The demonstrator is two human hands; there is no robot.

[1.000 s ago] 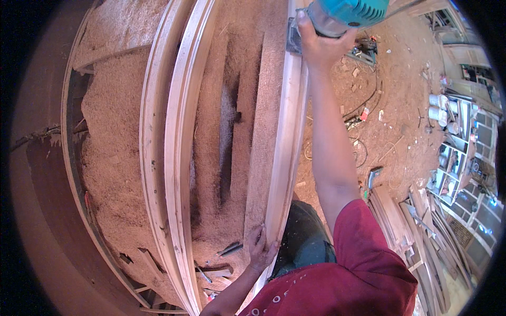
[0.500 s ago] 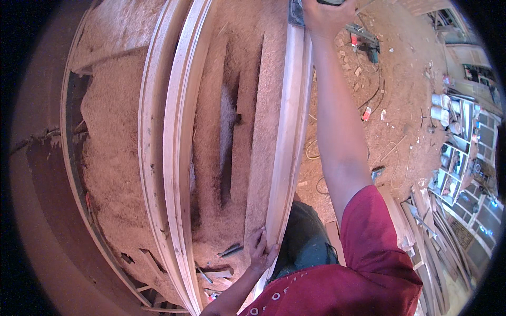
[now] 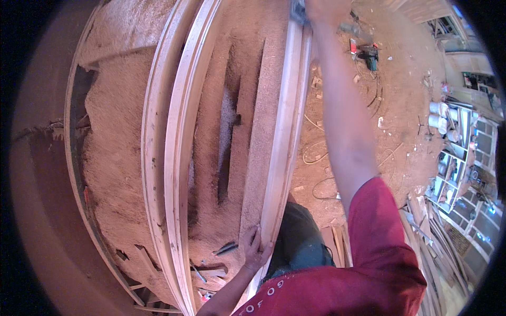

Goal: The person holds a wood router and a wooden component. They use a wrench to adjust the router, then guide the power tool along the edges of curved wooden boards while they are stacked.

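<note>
Sliding farther ahead, your right hand, fingers unreadable, is baring more wooden rail behind the tool base; your left hand is clamping its fingers on the rail.

Right hand reaches far forward; left hand rests close in.

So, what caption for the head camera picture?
Left hand on a wooden beam, right hand at a tool farther along, sawdust beside.
</note>
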